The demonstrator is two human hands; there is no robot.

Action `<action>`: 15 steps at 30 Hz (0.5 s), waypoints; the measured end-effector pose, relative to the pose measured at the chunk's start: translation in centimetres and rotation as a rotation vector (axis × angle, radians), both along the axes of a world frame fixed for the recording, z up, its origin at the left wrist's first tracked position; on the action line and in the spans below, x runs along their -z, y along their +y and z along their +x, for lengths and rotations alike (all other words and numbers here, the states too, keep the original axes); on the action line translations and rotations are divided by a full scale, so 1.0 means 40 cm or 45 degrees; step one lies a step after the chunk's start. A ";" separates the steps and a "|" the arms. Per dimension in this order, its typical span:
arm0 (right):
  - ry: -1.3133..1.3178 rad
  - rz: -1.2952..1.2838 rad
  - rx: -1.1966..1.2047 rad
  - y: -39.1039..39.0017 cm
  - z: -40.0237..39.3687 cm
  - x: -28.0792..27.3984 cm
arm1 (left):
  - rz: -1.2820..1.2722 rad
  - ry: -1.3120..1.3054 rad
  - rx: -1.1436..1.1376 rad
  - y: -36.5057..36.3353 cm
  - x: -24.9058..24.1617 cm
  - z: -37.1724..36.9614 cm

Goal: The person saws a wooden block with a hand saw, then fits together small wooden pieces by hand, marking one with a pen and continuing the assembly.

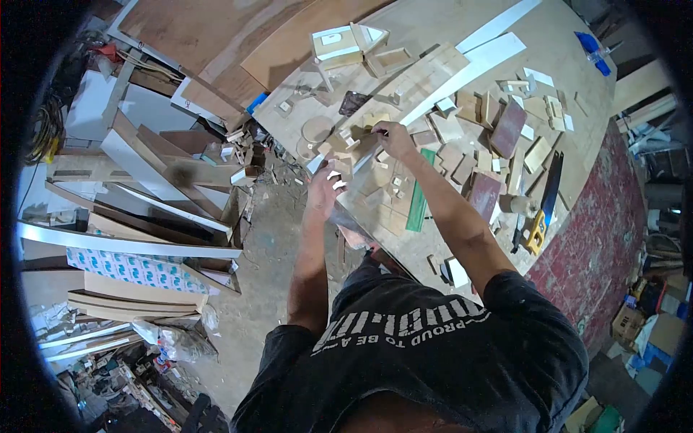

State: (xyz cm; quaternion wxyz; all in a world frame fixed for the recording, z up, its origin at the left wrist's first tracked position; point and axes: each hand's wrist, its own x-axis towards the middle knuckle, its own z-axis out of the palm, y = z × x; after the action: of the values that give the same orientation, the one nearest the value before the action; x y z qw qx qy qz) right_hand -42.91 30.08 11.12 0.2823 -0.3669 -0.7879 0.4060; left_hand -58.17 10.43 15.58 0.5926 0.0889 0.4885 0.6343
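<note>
My left hand point(325, 190) is at the near left edge of the wooden worktable point(592, 108), its fingers curled round a small pale wooden piece point(338, 167). Just to the right, my right hand point(395, 140) is closed in a pinch above the table; what it pinches is too small to make out. Between the hands stand little wooden parts point(346, 138). A round wooden disc point(317, 129) lies beyond my left hand. Under my right forearm is a green strip point(421, 193), with small wood blocks about it.
A handsaw point(546, 209) with a yellow handle lies at the right of the table. Wood offcuts point(509, 130), long white strips point(462, 79) and a small wooden house-like model point(338, 45) are spread over the top. Stacked boards point(137, 238) fill the left floor.
</note>
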 end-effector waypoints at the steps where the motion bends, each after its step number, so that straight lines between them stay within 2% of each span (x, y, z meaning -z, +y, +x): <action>1: -0.020 -0.052 -0.046 0.005 -0.011 0.003 | -0.002 0.000 0.052 0.008 -0.001 -0.009; 4: 0.027 -0.103 -0.100 0.019 -0.043 0.032 | -0.010 -0.047 0.078 0.027 0.073 -0.038; 8: 0.089 -0.055 -0.039 0.029 -0.029 0.025 | 0.037 -0.057 0.120 0.026 0.083 -0.053; 10: 0.135 -0.013 0.020 0.037 -0.008 -0.013 | 0.180 -0.146 0.013 0.012 0.061 -0.051; 11: 0.152 -0.097 -0.006 0.019 0.014 -0.064 | 0.176 -0.148 -0.001 0.005 0.042 -0.048; 13: 0.159 -0.194 -0.036 -0.045 0.050 -0.169 | 0.260 -0.377 -0.021 -0.013 -0.001 -0.035; 15: 0.118 -0.225 -0.212 -0.124 0.074 -0.252 | 0.327 -0.413 0.010 -0.025 -0.026 -0.012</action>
State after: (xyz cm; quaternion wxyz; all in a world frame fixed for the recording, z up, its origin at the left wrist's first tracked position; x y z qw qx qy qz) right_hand -39.95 25.10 21.18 0.2503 -0.3044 -0.7629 0.5125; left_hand -58.63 9.44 16.63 0.6497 0.0622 0.3014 0.6951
